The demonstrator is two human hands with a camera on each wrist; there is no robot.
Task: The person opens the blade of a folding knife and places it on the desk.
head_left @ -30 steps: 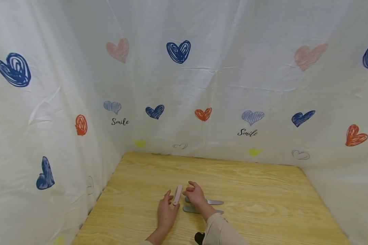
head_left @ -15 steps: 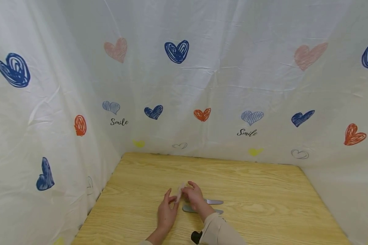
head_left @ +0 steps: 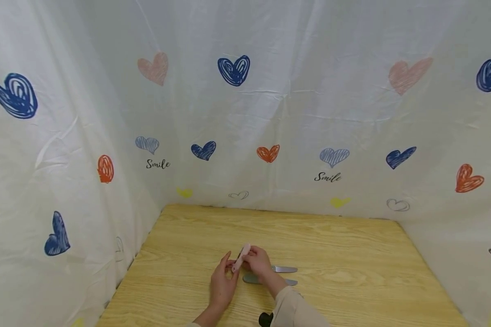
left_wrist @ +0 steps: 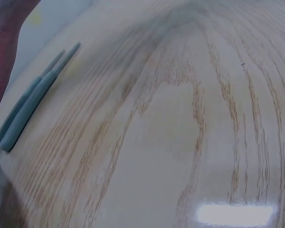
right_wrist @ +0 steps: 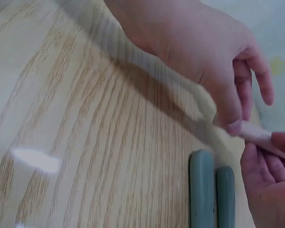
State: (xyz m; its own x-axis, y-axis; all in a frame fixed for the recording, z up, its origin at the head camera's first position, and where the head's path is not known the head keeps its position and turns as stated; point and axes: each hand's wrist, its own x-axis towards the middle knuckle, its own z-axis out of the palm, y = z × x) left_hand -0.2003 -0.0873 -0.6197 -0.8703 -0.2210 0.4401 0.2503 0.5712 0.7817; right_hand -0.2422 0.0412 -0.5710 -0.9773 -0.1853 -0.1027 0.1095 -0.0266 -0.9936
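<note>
A slim pale pink bar [head_left: 241, 257] with a dark slit along one side is between the two hands, raised at a slant; its kind cannot be told. The left hand [head_left: 223, 282] pinches its lower end, thumb on top in the right wrist view. The right hand [head_left: 260, 262] grips the upper part between thumb and fingers. Two knives with grey-green handles lie side by side under the right hand, their blades pointing right: the farther knife [head_left: 285, 269] and the nearer knife [head_left: 251, 278]. In the right wrist view their handles [right_wrist: 202, 190] show below the hands.
The wood-grain table [head_left: 352, 263] reaches back to a white curtain [head_left: 294, 113] printed with hearts, which also closes off the left and right sides. A black rounded object [head_left: 265, 319] shows beside the right sleeve at the front.
The right hand has come left and taken hold of the pink bar's upper part. The bar has been turned to lean more rightward. The left hand and the knives stay almost in place.
</note>
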